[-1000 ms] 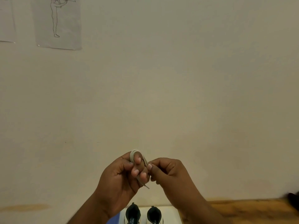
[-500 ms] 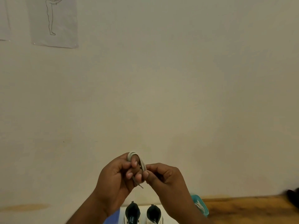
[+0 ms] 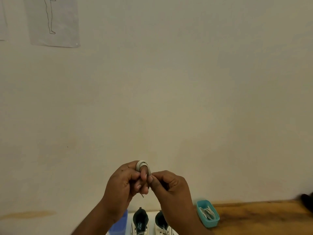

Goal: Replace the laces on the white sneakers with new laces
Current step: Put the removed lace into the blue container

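Both hands are raised in front of the wall. A pale grey lace (image 3: 139,165) is wound in a coil around the fingers of my left hand (image 3: 125,184), and its tip pokes out below the fist. My right hand (image 3: 166,185) pinches the lace at the coil's right side, thumb against finger. Below the hands, two white sneakers with dark openings stand side by side: the left sneaker (image 3: 140,223) and the right sneaker (image 3: 163,226), which still shows white lacing. Both are cut off by the bottom edge.
A teal box (image 3: 208,224) holding several coiled laces sits on the wooden table (image 3: 262,217) to the right of the shoes. A blue container (image 3: 120,226) stands left of them. A dark object (image 3: 307,200) lies at the far right. Paper drawings hang on the wall.
The view has dipped slightly, revealing the teal box and more of the sneakers. My right hand keeps working the lace around my left fingers; the coil sits a little tighter.
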A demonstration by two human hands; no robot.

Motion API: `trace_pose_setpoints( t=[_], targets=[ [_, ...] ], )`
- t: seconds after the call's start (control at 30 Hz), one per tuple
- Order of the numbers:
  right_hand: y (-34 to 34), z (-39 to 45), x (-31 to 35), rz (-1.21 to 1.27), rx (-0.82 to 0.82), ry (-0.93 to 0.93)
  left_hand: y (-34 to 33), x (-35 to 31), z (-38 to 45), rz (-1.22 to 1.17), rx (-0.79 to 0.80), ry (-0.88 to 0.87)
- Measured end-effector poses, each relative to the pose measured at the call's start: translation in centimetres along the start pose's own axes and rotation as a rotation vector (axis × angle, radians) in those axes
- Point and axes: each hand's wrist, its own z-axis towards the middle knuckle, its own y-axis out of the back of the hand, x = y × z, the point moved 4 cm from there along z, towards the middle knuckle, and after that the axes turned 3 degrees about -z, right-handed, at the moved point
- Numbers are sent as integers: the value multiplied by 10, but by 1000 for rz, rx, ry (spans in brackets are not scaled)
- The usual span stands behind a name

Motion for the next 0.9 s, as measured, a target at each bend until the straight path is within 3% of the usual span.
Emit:
trace_pose_setpoints(
  t=[0.1,0.27,0.5,0.67,0.8,0.9],
  targets=[
    [-4,0,-5,-20,-73,7,-3,2,0,-40,20,28],
    [-13,-5,-12,279,-75,-28,-10,3,-2,-65,34,4],
    [-1,3,-9,67,-59,143,-16,9,-9,-32,-44,-135],
    [6,5,-6,-84,-96,229,-26,8,-15,244,-119,-333],
    [9,3,1,-109,-150,288,-26,8,-15,209,-166,-316],
    [8,2,-3,-94,-156,207,-26,8,-14,225,-202,-252]
  ],
)
